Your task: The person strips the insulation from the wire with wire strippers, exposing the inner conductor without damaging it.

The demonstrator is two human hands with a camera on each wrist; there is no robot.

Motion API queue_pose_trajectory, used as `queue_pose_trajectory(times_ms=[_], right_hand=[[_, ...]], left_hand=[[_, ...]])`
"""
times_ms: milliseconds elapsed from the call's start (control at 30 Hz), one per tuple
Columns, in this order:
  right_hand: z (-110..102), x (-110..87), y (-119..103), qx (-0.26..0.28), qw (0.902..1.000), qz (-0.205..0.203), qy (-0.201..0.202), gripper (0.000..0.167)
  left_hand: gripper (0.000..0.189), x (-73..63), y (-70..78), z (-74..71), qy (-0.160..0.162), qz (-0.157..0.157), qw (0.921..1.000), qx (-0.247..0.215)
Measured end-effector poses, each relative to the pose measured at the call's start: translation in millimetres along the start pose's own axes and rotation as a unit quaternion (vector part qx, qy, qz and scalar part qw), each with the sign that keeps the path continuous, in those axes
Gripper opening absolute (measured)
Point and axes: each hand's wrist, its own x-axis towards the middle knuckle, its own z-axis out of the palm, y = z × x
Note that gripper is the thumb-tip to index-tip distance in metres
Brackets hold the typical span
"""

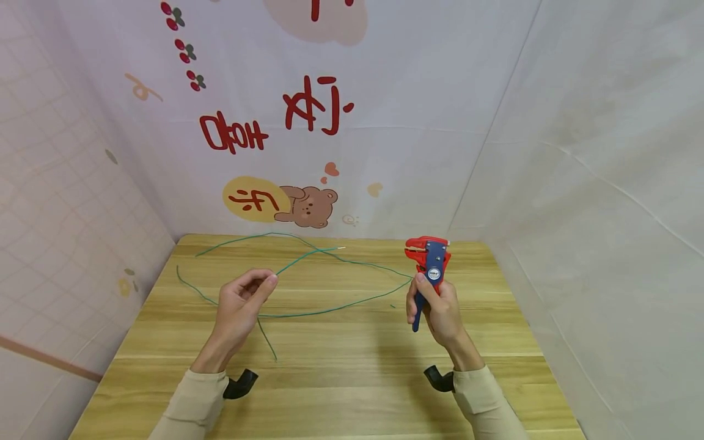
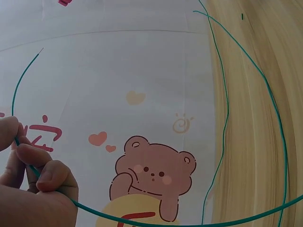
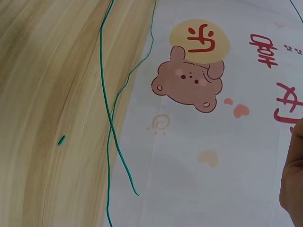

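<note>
My left hand (image 1: 236, 315) pinches a thin green wire (image 1: 299, 260) between thumb and fingers. The wire's free end points right, its pale tip (image 1: 341, 247) looking bare. In the left wrist view the wire (image 2: 165, 224) passes through the curled fingers and bends upward to a thin end. My right hand (image 1: 444, 311) grips a red and blue wire stripper (image 1: 436, 250) by its handles, thumb on the blue side. The stripper's red head faces up and left, apart from the wire tip. Only an edge of the right hand (image 3: 293, 182) enters the right wrist view, with the stripper out of it.
Loops of thin green wire (image 1: 324, 311) spread over the wooden table (image 1: 341, 379). A short green snippet (image 1: 393, 306) lies left of the right hand. White printed sheets form a back wall (image 1: 407, 153) and side walls. Black curved pieces (image 1: 242, 384) sit at both cuffs.
</note>
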Motion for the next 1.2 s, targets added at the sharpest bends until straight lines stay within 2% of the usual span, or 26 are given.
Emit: queue_pose_trajectory(times_ms=[133,400,667,833,1033,1200], right_hand=[[-2.2,-1.4,-0.1,-0.001,1.0000,0.002,0.003,0.043],[-7.1,-3.8,0.0,0.003,0.9999,0.013,0.011,0.041],[-11.9,-5.8,1.2,0.004,0.9996,0.025,0.011,0.038],[-14.7,-6.4,1.7,0.003,0.9995,0.032,0.006,0.039],[-18.4,-6.7,2.1,0.001,0.9993,0.037,0.000,0.039],[-21.0,-7.5,2.6,0.003,0.9991,0.042,-0.002,0.038]], left_hand=[[0.017,0.1,-1.3,-0.1,-0.004,0.004,0.9999,0.015],[0.014,-0.1,-1.8,2.3,-0.013,0.038,0.9989,0.025],[0.008,-0.5,-0.5,6.4,-0.012,0.096,0.9946,0.036],[0.010,-0.3,-2.7,7.8,-0.011,0.128,0.9896,0.066],[0.013,-0.6,-5.5,9.7,-0.013,0.137,0.9855,0.099],[0.004,-1.1,-8.2,11.1,-0.015,0.138,0.9825,0.125]])
